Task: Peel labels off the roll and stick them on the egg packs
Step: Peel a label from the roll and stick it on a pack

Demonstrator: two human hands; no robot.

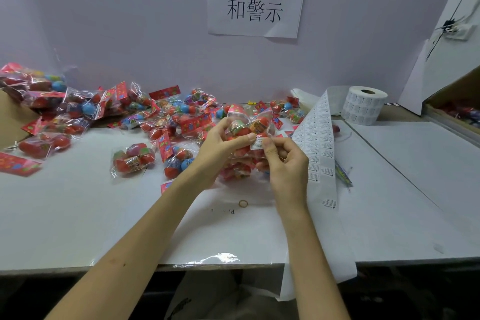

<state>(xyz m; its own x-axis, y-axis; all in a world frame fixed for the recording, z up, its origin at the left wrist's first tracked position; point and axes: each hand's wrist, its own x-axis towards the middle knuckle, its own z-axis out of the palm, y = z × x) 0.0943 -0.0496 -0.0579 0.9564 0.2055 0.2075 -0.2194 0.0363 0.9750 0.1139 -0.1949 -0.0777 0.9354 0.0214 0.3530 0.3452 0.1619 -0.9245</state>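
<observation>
**Label's already at the pack, just needs smoothing down**

Dead centre of the frame, the left hand (220, 143) grips a clear plastic egg pack (246, 125) full of red and multicoloured eggs, with its thumb laid across the front. The right hand (285, 161) pinches a small white printed label (255, 143) between thumb and forefinger. The label pokes out to the left of that pinch, touching the film right by the left thumb tip. It's too small to call its long side.

My guess is the right hand does the rubbing, moving leftwards.

The long white backing strip (318, 143) curls from the white label roll (363, 105) at upper right down past the right wrist, close enough to snag. A heap of more egg packs (155, 117) fills the left and middle. A tan rubber band (243, 203) lies on the white table (78, 215) below the hands.
</observation>
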